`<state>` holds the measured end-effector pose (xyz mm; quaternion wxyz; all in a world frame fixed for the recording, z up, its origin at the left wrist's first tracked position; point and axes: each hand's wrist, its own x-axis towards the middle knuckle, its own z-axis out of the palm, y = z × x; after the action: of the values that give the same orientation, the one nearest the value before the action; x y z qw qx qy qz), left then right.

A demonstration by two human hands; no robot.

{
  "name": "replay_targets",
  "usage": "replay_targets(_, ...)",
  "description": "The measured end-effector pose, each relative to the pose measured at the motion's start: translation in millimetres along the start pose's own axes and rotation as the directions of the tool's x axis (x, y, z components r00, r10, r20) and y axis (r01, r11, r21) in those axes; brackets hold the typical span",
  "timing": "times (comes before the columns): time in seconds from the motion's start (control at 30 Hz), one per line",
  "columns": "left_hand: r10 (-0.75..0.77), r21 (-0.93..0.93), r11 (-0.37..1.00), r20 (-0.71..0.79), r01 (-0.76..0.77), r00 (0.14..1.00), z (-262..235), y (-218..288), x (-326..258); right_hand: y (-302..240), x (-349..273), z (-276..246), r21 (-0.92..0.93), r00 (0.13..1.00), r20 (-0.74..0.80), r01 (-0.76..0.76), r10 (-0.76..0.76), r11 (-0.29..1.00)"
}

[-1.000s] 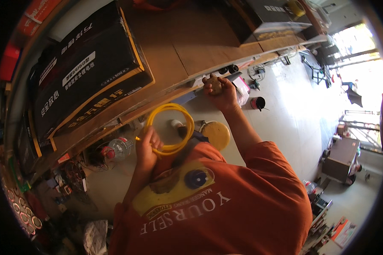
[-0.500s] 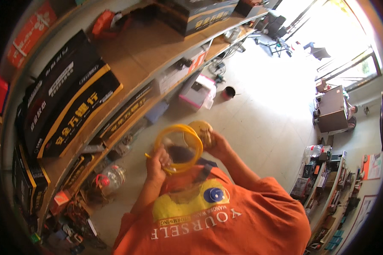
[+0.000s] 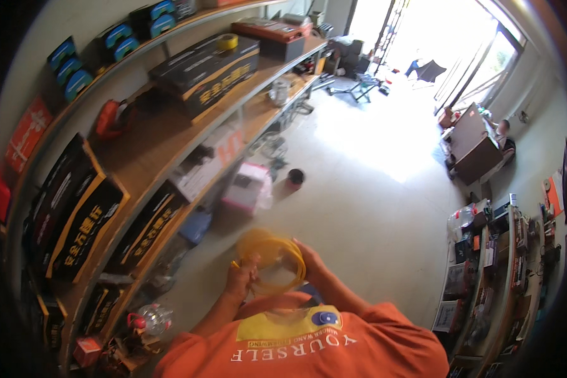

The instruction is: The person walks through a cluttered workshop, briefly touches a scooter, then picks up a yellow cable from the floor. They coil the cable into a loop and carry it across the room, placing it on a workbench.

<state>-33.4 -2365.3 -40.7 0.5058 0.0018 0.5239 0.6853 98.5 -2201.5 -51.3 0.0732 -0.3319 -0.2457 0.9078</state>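
Note:
My left hand [image 3: 242, 278] is closed on a yellow coil of thin tubing or cable [image 3: 301, 268], held in front of my chest. A short loose end sticks out beside the fingers. At the coil's right side my right hand [image 3: 310, 257] is closed on it, with its fingers partly hidden behind the loops. Against the coil's upper left is a yellowish round shape [image 3: 256, 244], smeared by motion; I cannot tell whether it is a tape roll or more loops.
Shelves [image 3: 198, 135] on the left bear black-and-yellow boxes [image 3: 85, 236] and a yellow tape roll [image 3: 227, 41]. On the floor stand a pink-edged white box [image 3: 247, 189], a dark bucket [image 3: 295, 178] and a clear bottle [image 3: 156, 319]. A person [image 3: 504, 142] is by a brown cabinet [image 3: 475, 148].
The view has tilted up, showing more shelf. My hands are lower in the picture. The tan roll in my right hand no longer shows plainly, and that hand is now at the coil.

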Motion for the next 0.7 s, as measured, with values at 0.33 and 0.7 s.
replay_targets(0.33,-0.263,0.345,0.923,0.249,0.169,0.932,263.6,-94.2,68.6,-156.5,-146.9,-175.0,0.322,0.897,-0.244,0.433,-0.368,0.842)
replay_targets(0.7,-0.324,0.392,0.89,0.186,0.232,0.928,335.2,-106.0,185.9,-250.1,-102.6,-205.8,0.015,0.751,-0.469,0.533,-0.465,0.846)
